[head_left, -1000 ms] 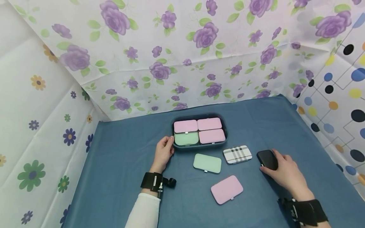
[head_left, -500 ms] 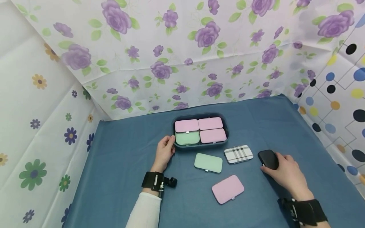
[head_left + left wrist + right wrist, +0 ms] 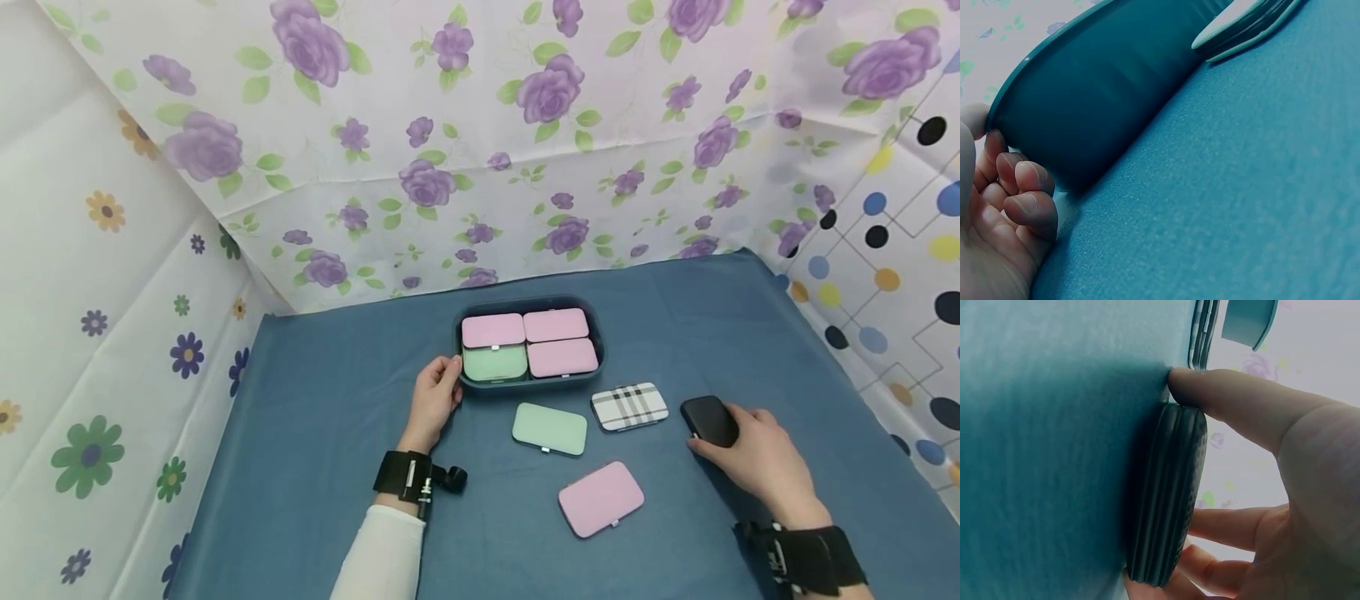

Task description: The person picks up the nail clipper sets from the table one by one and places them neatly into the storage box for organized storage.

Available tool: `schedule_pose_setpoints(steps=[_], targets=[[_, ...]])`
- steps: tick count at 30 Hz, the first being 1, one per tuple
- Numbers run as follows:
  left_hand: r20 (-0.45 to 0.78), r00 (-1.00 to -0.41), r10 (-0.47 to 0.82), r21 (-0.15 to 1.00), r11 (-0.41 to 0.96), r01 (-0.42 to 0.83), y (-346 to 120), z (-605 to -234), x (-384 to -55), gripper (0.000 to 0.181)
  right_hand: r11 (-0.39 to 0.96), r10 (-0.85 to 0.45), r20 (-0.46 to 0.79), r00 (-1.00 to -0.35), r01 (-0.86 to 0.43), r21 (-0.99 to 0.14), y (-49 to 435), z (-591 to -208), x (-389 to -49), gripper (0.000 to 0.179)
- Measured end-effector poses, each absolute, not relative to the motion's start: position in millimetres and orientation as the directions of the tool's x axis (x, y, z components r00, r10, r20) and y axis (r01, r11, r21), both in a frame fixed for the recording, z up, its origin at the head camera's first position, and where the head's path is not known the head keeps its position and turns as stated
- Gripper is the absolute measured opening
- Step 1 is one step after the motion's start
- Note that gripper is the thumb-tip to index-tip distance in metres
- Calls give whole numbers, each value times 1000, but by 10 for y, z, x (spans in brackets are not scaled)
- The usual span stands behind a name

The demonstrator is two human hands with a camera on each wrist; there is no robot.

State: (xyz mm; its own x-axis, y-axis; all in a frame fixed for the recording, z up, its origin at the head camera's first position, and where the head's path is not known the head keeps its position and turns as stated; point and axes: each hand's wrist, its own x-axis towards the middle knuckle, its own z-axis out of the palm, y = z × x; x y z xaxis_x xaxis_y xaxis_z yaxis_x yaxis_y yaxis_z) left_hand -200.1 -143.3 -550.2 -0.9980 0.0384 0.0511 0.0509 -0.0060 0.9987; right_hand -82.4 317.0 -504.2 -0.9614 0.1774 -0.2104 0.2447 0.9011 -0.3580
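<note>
My left hand (image 3: 431, 402) pinches the left end of a dark blue oblong bin (image 3: 536, 386) at its rim. The left wrist view shows the other fingers curled below that rim, beside the bin's wall (image 3: 1104, 87). On the right, my right hand (image 3: 768, 460) holds a small black flat case (image 3: 708, 421) by its edges, thumb at one end and fingers at the other. In the right wrist view the case (image 3: 1166, 494) is low at the cloth, its ribbed side showing. Nearest to it lies a white plaid case (image 3: 630, 407).
Inside the bin are several pink cases (image 3: 557, 325) and a green case (image 3: 495, 364). Before it lie another green case (image 3: 550, 428) and a pink case (image 3: 602, 499) with a small clasp. Blue cloth (image 3: 315, 433) covers the table; a floral sheet (image 3: 495, 100) hangs behind.
The whole head view has shifted slightly to the right. Both hands keep their holds on the bin and the black case.
</note>
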Motion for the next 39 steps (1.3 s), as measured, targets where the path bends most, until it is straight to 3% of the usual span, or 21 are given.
schedule_pose_setpoints(steps=[27,39], targets=[[57,-997,50,998,12,58,-1433,-5467,-1991,43,882,86,-211,-974,173,-439,3232,-4895,-968,116],[38,-999,38,999,-5,38,-1424,-5463,-1986,47,854,-13,-129,-992,56,-517,2993,-4647,-1159,103]])
